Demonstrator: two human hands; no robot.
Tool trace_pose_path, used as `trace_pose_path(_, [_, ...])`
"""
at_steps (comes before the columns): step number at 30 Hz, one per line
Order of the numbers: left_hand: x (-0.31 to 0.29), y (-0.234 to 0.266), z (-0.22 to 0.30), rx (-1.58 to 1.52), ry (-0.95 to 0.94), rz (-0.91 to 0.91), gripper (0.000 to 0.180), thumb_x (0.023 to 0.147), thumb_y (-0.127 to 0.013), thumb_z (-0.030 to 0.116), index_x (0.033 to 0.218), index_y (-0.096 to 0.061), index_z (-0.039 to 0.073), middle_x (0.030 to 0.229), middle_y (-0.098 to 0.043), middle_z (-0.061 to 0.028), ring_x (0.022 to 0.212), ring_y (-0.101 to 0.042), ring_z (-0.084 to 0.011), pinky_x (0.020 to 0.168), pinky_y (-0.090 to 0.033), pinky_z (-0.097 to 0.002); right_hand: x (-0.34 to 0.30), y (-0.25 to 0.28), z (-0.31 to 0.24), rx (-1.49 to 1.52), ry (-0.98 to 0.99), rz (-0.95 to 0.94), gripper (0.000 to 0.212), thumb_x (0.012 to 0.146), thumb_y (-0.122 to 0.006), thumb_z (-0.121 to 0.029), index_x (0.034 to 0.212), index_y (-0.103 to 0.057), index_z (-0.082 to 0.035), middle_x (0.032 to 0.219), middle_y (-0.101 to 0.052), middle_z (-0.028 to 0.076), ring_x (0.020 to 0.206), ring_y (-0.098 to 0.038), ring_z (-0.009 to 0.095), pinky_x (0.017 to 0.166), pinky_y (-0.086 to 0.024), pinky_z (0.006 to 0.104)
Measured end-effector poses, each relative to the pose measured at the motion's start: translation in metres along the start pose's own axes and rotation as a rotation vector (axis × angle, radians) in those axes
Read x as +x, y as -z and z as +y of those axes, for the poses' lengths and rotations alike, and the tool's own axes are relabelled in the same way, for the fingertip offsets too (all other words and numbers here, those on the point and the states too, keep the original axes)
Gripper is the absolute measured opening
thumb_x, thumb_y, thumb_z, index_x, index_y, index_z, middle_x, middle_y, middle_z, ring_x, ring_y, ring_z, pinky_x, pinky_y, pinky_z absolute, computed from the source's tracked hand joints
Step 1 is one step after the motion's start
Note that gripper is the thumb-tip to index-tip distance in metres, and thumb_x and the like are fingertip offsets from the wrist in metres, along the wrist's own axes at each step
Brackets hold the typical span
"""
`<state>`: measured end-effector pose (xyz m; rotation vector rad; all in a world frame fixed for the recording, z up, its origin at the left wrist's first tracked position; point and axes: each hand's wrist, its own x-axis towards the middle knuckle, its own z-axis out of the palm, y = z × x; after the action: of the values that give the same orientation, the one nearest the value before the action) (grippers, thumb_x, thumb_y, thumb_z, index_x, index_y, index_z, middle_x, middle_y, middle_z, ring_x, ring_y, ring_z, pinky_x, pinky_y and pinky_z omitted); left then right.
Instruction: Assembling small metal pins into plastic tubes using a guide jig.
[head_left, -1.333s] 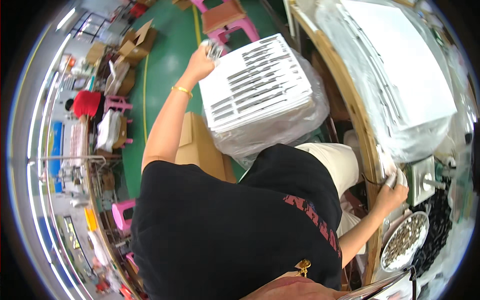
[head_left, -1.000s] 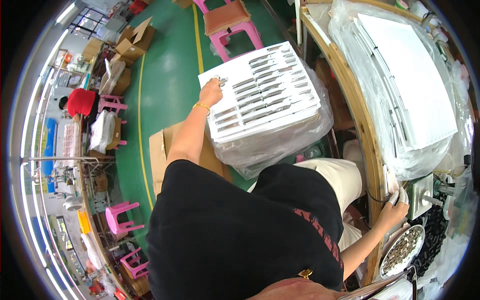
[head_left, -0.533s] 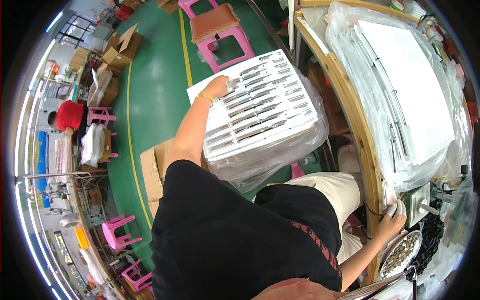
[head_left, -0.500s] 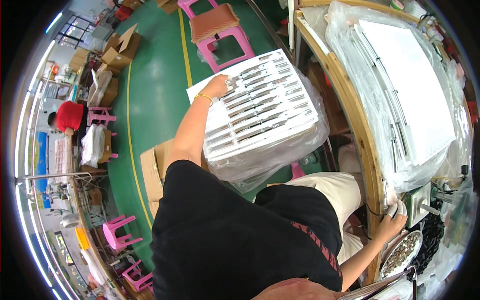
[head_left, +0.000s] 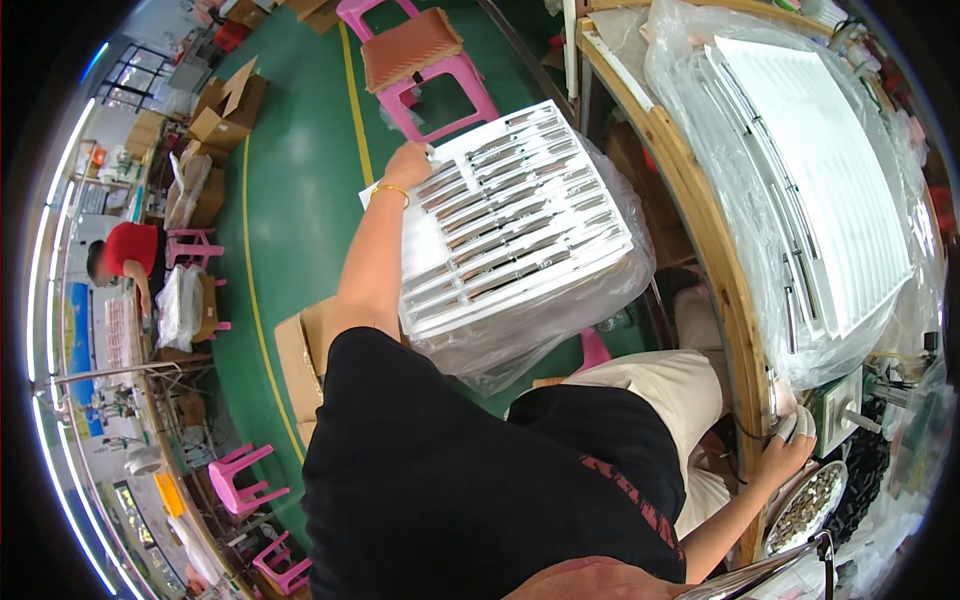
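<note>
My left hand [head_left: 408,166] is at the far left edge of a white slotted tray [head_left: 425,240], fingers curled at the rim. Whether they hold the rim or a small piece is hidden. Rows of long, slim, shiny metal pieces [head_left: 520,207] lie in the tray's slots. Clear plastic sheeting [head_left: 500,362] hangs beneath the tray. On the right, at the bench edge, my right hand [head_left: 785,452] has white covers on its fingertips. Its fingers are bent together beside a machine with a light-coloured plate [head_left: 838,415]; what they grip is too small to make out.
White stacked trays [head_left: 815,170] lie in plastic on the wooden-edged bench [head_left: 690,190]. Near my right forearm sits a bowl of small pieces [head_left: 805,508]. A pink stool with a brown cushion [head_left: 412,50] stands beyond the tray, a cardboard box [head_left: 300,365] to its left. A person in red [head_left: 130,252] works far left.
My left hand has shifted left, from over the slots to the tray's far edge. My right hand stays at the bench edge, slightly turned. The view has moved a little.
</note>
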<state>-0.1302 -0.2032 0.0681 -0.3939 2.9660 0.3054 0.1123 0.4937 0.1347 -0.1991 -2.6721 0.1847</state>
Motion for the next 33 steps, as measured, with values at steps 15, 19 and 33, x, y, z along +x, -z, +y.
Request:
trace_pose_path(15, [0.079, -0.056, 0.064, 0.194, -0.360, 0.237, 0.033, 0.079, -0.061, 0.021, 0.106, -0.065, 0.002, 0.104, -0.064, -0.0213, 0.098, -0.060, -0.0371, 0.087, -0.046, -0.0448, 0.002, -0.004, -0.003, 0.001, -0.068, 0.191, 0.030, 0.080, -0.064, -0.011, 0.110, -0.065, -0.011, 0.107, -0.063, 0.011, 0.097, -0.058, 0.030, 0.085, -0.044, 0.0392])
trace_pose_path(19, [0.053, -0.041, 0.118, 0.184, -0.433, 0.635, 0.033, 0.081, -0.062, 0.019, 0.110, -0.062, 0.003, 0.108, -0.062, -0.0189, 0.101, -0.057, -0.0364, 0.087, -0.044, -0.0461, 0.002, 0.000, 0.005, 0.035, -0.110, 0.299, 0.028, 0.079, -0.067, -0.009, 0.107, -0.064, -0.008, 0.103, -0.064, 0.010, 0.090, -0.058, 0.030, 0.080, -0.044, 0.0386])
trace_pose_path(33, [0.025, -0.099, 0.021, -0.049, -0.168, 0.562, 0.036, 0.074, -0.053, 0.009, 0.107, -0.063, 0.000, 0.103, -0.062, -0.0241, 0.102, -0.056, -0.0376, 0.092, -0.042, -0.0448, -0.005, 0.003, 0.002, 0.163, -0.076, 0.135, 0.020, 0.084, -0.063, -0.009, 0.103, -0.066, -0.002, 0.100, -0.066, 0.015, 0.091, -0.060, 0.032, 0.083, -0.045, 0.0382])
